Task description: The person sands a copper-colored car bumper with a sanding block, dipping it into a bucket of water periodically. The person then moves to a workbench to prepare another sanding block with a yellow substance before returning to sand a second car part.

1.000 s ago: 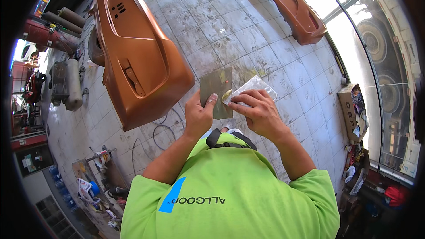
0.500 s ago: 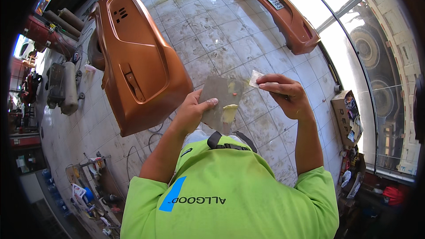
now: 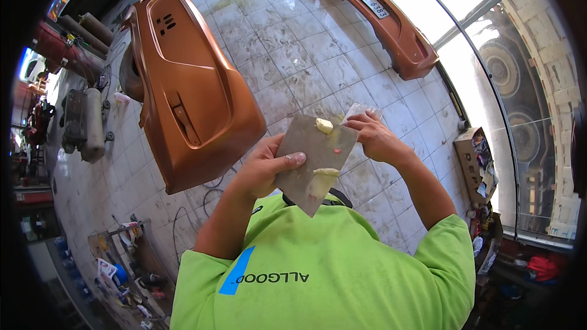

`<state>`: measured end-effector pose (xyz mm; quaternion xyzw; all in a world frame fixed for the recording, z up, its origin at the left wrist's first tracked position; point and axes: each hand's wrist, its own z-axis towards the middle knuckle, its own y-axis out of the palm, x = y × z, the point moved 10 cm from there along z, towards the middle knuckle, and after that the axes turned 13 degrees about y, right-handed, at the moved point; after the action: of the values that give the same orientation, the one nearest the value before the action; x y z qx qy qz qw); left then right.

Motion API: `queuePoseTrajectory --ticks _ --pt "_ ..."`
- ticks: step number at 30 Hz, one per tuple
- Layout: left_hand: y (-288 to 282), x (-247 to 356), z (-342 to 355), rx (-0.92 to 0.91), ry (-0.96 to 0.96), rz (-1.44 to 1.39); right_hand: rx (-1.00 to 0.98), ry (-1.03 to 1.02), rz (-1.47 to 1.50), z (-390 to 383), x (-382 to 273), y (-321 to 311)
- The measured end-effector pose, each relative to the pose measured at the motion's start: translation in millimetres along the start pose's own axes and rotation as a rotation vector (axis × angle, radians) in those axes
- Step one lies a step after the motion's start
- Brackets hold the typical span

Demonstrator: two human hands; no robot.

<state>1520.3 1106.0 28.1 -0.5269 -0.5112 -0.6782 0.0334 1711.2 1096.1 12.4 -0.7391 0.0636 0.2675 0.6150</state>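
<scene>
My left hand (image 3: 269, 164) grips a flat grey mixing board (image 3: 298, 162), its thumb pressed on the top face. On the board sit a lump of pale yellow putty (image 3: 324, 126) by the far edge, a small red dab (image 3: 337, 151) and a second yellow smear (image 3: 326, 173) lower down. Just beyond the board's right corner, my right hand (image 3: 374, 139) is closed on a thin, whitish, see-through spreader (image 3: 365, 110). Part of the spreader is covered by the fingers. Whether it touches the board, I cannot tell.
At left stands a large orange car body panel (image 3: 205, 79) with a handle recess. An orange bumper (image 3: 397, 40) bearing a plate lies on the tiled floor (image 3: 287, 55) at far right. A cardboard box (image 3: 471, 156) is at right, a cluttered rack (image 3: 131, 250) at lower left.
The board has come closer to my body and turned, and a yellow putty lump now shows at its far edge. My right hand has moved left and lower, beside the board, with its wrist turned.
</scene>
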Motion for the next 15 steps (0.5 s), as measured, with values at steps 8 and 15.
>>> queuePoseTrajectory --ticks 8,15 --pt "-29.2 24.8 5.8 0.069 0.036 0.412 0.417 -0.122 -0.260 -5.4 -62.8 -105.6" --pt "-20.3 24.8 11.2 -0.018 -0.018 0.459 0.253 -0.276 -0.315 11.1 -108.2 -89.4"
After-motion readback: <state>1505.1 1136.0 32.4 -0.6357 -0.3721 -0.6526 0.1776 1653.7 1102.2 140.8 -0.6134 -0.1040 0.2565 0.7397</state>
